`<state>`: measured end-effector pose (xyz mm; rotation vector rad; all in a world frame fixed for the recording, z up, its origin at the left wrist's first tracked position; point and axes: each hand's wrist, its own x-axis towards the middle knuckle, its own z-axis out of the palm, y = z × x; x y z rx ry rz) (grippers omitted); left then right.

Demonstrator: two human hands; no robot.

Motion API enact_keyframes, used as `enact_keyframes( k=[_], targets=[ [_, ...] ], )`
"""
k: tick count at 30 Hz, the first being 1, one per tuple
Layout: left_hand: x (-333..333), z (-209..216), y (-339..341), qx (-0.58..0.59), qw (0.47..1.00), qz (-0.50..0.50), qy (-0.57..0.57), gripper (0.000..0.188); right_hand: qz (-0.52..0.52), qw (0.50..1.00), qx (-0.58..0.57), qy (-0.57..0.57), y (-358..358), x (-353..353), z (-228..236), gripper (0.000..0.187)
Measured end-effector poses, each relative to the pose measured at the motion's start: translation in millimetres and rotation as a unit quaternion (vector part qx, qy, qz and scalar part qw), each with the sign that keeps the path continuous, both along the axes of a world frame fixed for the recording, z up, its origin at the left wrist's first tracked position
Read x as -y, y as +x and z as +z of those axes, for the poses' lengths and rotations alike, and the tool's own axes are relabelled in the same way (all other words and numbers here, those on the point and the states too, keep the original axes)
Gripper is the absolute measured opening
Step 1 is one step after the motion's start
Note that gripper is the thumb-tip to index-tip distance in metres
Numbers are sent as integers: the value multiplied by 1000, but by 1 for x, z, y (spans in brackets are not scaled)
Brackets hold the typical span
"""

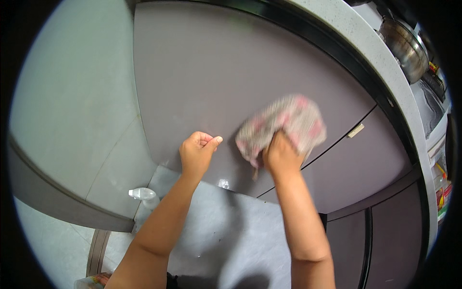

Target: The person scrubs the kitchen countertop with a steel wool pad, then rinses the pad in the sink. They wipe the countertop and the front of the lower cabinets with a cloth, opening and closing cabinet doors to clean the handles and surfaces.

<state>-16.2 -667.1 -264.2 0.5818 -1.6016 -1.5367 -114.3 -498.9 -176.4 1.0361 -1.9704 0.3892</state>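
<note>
My right hand (283, 156) grips a beige cloth with pink patches (288, 118), which is bunched, blurred by motion and held up against the grey-mauve cabinet door (207, 72). Some of the right fingers are hidden by the cloth. To its left, my left hand (196, 153) is curled into a loose fist in front of the same door, thumb against the bent fingers, and nothing shows in it. A clear bottle with a white spray head (143, 194) stands on the floor beside my left forearm, near the corner of the wall.
A pale wall (72, 96) borders the door on the left. Overhead right runs a speckled countertop (358, 43) with a steel pot (406, 50) on it. A small cream tab (355, 130) sticks out at the door seam. Grey floor tiles (260, 231) lie below.
</note>
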Motion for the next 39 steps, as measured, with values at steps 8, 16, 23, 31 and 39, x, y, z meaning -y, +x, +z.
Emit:
enact_keyframes(
  k=[8, 16, 23, 31, 39],
  targets=[
    [4, -2, 2, -5, 1000, 3, -2, 22, 0, 1000, 10, -22, 33, -1, -35, 39],
    [9, -4, 8, 11, 1000, -5, 17, 18, -28, 995, 87, -33, 19, 27, 77, 43],
    [13, -4, 7, 11, 999, -19, 28, 17, 81, 994, -73, 21, 11, 36, 39, 42],
    [35, 4, 29, 21, 998, 39, 48, 20, 76, 951, -27, 299, -11, -58, -18, 47],
    [51, -11, 25, -15, 996, 38, 78, 19, -20, 993, -115, 14, 20, 59, 93, 59]
  ],
)
